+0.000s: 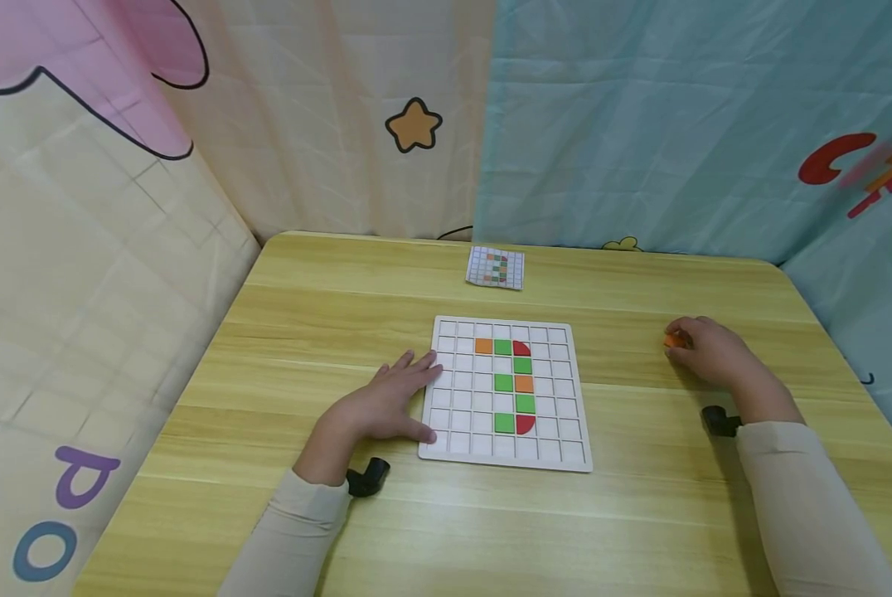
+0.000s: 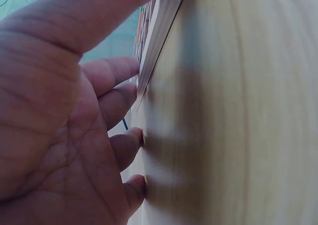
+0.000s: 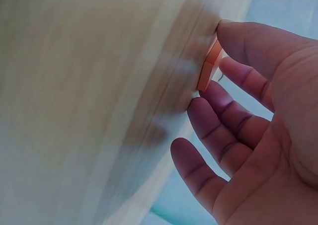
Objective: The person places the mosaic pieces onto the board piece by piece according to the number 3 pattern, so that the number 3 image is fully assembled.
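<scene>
In the head view, a white grid board (image 1: 461, 398) lies on the table, with green, orange and red tiles in several of its cells. Fingers spread, my left hand (image 1: 386, 402) rests at the board's left side, the thumb and fingertips touching its edge. Off to the right, my right hand (image 1: 718, 356) pinches a small orange tile (image 1: 674, 341) at the tabletop. The right wrist view shows this orange tile (image 3: 209, 66) between thumb and fingers, close to the wood. In the left wrist view, the left palm (image 2: 59, 150) faces the board's side.
A small printed card (image 1: 495, 268) with a coloured grid pattern lies beyond the board. The wooden table (image 1: 327, 315) reaches back to the printed curtains (image 1: 341, 124), which also hang at both sides.
</scene>
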`<state>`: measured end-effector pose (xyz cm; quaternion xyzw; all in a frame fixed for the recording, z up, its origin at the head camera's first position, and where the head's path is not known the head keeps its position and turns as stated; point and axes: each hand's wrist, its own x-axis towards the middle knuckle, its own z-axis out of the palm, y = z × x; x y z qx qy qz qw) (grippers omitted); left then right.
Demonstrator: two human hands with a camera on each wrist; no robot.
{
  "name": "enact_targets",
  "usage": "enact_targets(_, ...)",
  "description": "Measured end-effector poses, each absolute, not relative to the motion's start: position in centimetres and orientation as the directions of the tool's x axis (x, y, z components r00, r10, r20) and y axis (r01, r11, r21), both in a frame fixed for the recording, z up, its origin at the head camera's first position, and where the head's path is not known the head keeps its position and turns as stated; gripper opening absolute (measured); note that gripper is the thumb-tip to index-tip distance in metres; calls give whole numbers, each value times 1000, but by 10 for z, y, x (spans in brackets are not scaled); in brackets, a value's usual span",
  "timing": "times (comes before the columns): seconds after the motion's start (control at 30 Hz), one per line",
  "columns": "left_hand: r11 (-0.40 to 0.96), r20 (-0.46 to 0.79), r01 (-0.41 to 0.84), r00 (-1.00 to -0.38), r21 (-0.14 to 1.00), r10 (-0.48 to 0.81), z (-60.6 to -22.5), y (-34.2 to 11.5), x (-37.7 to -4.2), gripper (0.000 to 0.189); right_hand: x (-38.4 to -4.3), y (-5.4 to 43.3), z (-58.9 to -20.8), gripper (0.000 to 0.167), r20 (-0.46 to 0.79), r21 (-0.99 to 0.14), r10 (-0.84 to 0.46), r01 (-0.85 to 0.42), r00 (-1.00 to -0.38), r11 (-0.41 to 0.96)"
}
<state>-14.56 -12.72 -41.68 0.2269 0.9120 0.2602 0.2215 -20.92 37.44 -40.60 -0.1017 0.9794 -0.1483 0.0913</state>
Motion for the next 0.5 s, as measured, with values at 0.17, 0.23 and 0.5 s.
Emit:
enact_targets(0.17,758,-283,298,-799,580,531,-417,-127,-146,98,-209,375,-406,36,-148,-308,-227,-173,-962,936)
enact_targets(0.23,758,-284,298,-798,580,532,-417,-127,-146,98,-209,375,-406,36,-148,-309,-231,-177,-962,934)
enact_targets(0.5,758,-285,297,-798,581,531,-417,-127,-146,98,-211,375,-406,35,-152,-319,-251,-193,-956,928)
